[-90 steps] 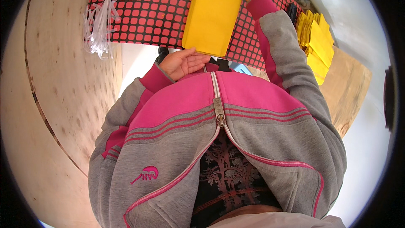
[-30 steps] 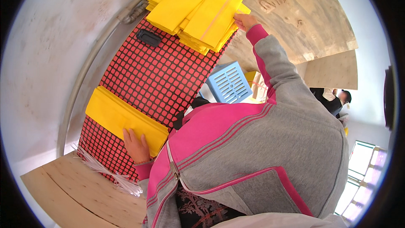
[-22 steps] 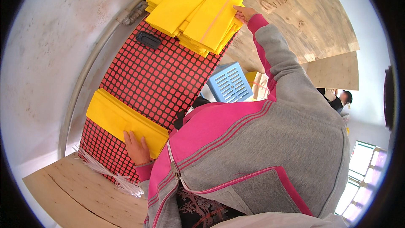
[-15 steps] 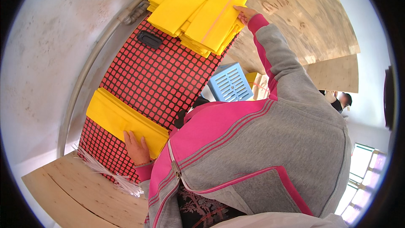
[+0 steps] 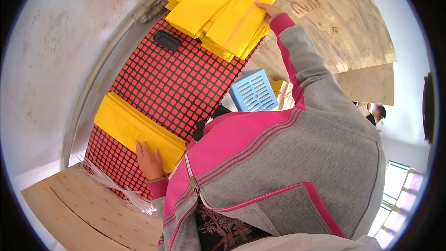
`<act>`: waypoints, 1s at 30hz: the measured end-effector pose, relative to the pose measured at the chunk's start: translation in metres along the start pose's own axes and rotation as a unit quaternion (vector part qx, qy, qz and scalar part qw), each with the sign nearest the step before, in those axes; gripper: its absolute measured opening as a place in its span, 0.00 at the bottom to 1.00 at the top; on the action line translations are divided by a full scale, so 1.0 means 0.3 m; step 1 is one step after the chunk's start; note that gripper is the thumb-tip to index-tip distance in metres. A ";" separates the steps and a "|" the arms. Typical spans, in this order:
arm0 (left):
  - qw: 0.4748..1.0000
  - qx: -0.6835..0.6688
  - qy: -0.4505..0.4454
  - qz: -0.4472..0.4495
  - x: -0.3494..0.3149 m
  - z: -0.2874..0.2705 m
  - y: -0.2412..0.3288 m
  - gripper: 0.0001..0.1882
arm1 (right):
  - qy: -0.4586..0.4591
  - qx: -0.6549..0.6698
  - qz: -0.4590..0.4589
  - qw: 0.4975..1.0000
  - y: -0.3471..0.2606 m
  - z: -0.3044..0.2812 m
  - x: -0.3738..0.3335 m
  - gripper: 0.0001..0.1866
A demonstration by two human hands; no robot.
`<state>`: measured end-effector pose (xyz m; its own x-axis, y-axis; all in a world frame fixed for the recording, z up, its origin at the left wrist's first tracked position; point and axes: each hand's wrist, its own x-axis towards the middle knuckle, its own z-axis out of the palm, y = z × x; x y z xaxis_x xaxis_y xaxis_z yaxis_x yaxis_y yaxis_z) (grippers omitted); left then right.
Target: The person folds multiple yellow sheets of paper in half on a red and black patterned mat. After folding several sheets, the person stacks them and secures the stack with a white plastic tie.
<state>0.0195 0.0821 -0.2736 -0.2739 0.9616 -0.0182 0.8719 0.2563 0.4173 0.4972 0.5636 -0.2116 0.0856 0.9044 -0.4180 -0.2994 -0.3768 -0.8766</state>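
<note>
A flat stack of folded yellow cloth-like sheets (image 5: 134,125) lies on the near left part of a red-and-black patterned tabletop. My left hand (image 5: 149,160) rests on its near end, fingers stretched out. At the far end of the table is a larger pile of folded yellow bundles (image 5: 204,4). The top right bundle there, a yellow bundle with a thin pink band (image 5: 244,16) along it, is pinched at its right edge by my right hand (image 5: 271,12). One finger shows on top; the others are partly hidden at the edge.
A black oblong plastic piece (image 5: 167,41) lies beside the far pile. Thin white strips (image 5: 118,186) lie along the table's near left edge. A blue slotted crate (image 5: 254,92) stands right of the table, below wooden boards (image 5: 334,23). Another person (image 5: 377,114) is far right.
The pink-banded bundle's far right corner has shifted slightly up and right with my right hand at its edge. My left hand stays on the near stack.
</note>
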 end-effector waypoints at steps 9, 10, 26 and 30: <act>0.999 0.022 0.044 -0.001 0.068 -0.081 0.043 0.30 | -0.169 -0.081 -0.148 0.971 -0.124 0.205 -0.340 0.18; 0.997 -0.047 0.055 0.012 0.101 -0.085 0.066 0.30 | -0.202 -0.085 -0.150 0.964 -0.127 0.261 -0.383 0.18; 0.513 -0.837 -0.062 -0.179 -0.071 -0.130 0.179 0.21 | -0.588 -0.192 0.180 0.764 0.681 1.164 -0.802 0.22; 0.509 -0.837 -0.020 -0.202 -0.164 -0.096 0.104 0.20 | -0.601 -0.184 0.246 0.737 0.835 1.233 -0.865 0.22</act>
<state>0.0485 0.0400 -0.2335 -0.2564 0.8738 -0.4132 -0.8275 0.0225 0.5611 0.0485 0.3086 -0.2344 -0.9185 0.0798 -0.3873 0.2845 -0.5470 -0.7873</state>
